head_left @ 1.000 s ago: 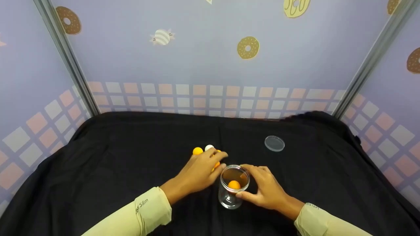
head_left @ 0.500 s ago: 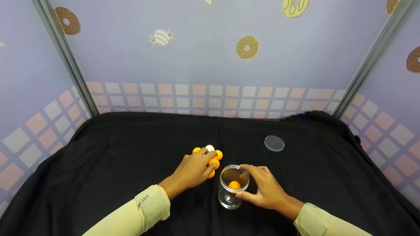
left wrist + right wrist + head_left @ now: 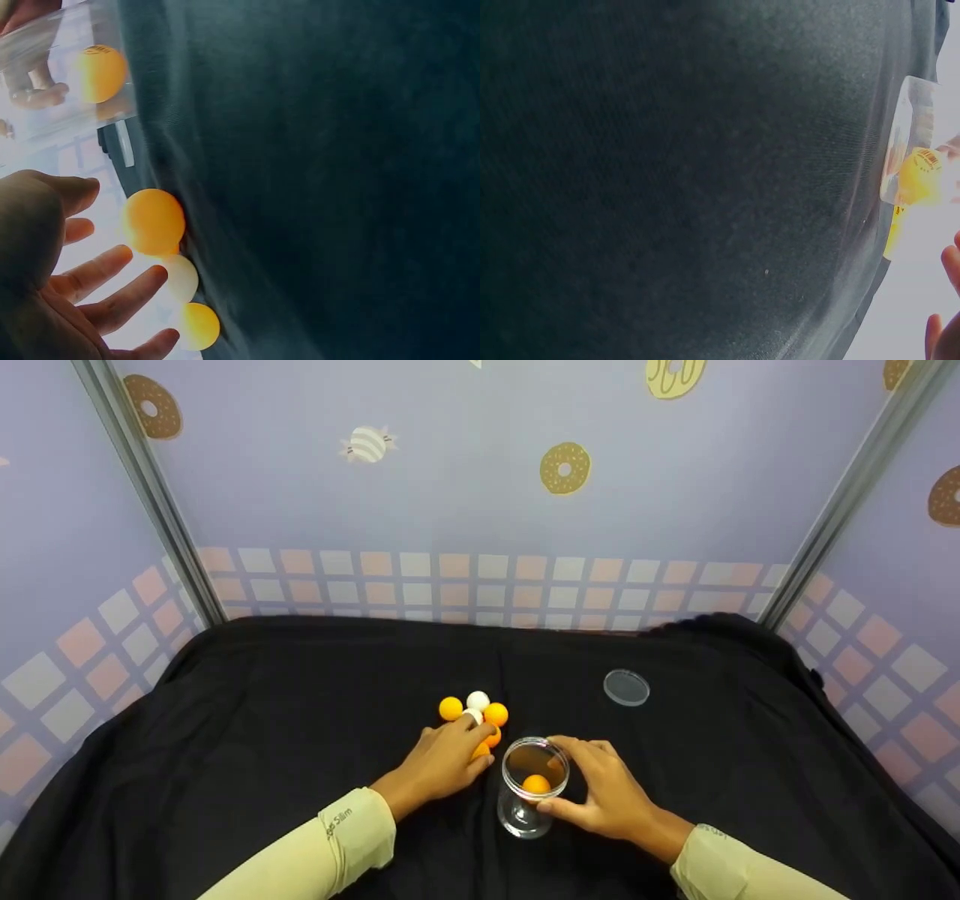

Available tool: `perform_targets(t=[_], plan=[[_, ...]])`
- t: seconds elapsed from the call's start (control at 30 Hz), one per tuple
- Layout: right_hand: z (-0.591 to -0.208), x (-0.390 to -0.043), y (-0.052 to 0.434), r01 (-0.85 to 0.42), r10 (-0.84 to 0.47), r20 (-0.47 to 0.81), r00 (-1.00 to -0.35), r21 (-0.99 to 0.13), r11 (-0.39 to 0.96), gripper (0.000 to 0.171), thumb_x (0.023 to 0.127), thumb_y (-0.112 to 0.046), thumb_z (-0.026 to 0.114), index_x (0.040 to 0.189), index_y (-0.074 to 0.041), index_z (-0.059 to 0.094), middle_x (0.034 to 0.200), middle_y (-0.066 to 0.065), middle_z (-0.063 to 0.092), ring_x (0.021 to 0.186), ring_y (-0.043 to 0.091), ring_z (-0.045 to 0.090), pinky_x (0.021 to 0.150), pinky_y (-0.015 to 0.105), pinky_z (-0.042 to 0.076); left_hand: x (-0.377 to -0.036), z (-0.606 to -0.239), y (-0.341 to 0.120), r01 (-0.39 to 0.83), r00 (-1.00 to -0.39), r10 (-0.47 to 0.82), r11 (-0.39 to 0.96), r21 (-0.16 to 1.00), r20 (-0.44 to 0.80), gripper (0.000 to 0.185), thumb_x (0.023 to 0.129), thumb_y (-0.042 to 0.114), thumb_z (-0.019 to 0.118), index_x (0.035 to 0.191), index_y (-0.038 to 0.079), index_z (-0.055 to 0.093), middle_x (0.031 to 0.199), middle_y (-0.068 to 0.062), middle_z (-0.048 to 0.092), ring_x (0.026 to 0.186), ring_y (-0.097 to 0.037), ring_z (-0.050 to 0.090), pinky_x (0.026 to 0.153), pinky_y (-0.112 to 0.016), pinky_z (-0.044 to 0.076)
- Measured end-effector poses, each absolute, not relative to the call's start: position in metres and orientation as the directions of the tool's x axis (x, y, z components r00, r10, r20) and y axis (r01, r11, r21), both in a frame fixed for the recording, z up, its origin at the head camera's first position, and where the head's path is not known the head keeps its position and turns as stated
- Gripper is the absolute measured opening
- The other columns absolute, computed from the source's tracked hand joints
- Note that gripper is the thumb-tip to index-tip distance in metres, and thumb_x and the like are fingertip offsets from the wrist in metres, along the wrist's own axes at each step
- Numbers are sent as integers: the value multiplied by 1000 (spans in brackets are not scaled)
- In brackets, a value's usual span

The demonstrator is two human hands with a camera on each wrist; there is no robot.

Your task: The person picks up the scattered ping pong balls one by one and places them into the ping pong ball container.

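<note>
My right hand (image 3: pixel 600 787) grips a clear jar (image 3: pixel 517 814) near its rim, thumb in front and fingers behind. The jar stands upright on the black cloth with an orange ping-pong ball (image 3: pixel 536 785) inside. To its left, my left hand (image 3: pixel 439 757) reaches over a cluster of orange and white ping-pong balls. Its fingers are spread and loosely bent, with the thumb apart, beside an orange ball (image 3: pixel 154 222) in the left wrist view. A white ball (image 3: pixel 478 701) and a yellow-orange ball (image 3: pixel 451 708) lie beyond the fingertips. The hand partly hides the nearer balls.
A clear round lid (image 3: pixel 627 688) lies flat at the back right of the table. Black cloth (image 3: pixel 315 690) covers the tabletop, with folds along its edges. Patterned wall panels (image 3: pixel 465 495) in metal frames enclose the back and sides.
My left hand has drawn back from beside the jar's rim to the balls, then shifted slightly nearer, uncovering more of them. The right hand and jar have stayed in place.
</note>
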State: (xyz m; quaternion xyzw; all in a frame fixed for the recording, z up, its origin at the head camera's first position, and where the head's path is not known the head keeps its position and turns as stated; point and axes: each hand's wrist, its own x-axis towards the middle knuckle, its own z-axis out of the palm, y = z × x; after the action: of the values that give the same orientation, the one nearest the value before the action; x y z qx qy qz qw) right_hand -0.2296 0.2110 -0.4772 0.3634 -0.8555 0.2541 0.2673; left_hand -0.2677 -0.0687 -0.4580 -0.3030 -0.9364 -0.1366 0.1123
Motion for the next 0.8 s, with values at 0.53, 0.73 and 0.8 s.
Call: perform_targets(t=[0.53,0.73,0.8], plan=[[-478,-230,211,-762,-487,649,-584,-231,605,79,77,-59,82,138,-14,58,124,-8,69,102,11,66,89,38,46,-269,-474,-69,578,-810,536,798,170,237,25,94,35,72,113,21,65,105,-3,62,88,-27,64,72,-51,48],[-478,-230,210,-758,-482,642,-596,-252,602,76,77,-55,83,139,-19,58,126,-7,68,106,9,65,91,42,47,-267,-476,-68,589,-803,563,798,124,194,29,91,35,75,116,22,66,112,-5,65,95,-30,62,75,-54,48],[-478,-230,210,-755,-479,640,-601,-257,604,75,77,-54,84,139,-20,58,127,-8,68,105,8,65,91,42,47,-267,-476,-68,586,-806,561,802,119,186,30,92,35,75,118,23,66,113,-5,65,96,-30,62,76,-54,48]])
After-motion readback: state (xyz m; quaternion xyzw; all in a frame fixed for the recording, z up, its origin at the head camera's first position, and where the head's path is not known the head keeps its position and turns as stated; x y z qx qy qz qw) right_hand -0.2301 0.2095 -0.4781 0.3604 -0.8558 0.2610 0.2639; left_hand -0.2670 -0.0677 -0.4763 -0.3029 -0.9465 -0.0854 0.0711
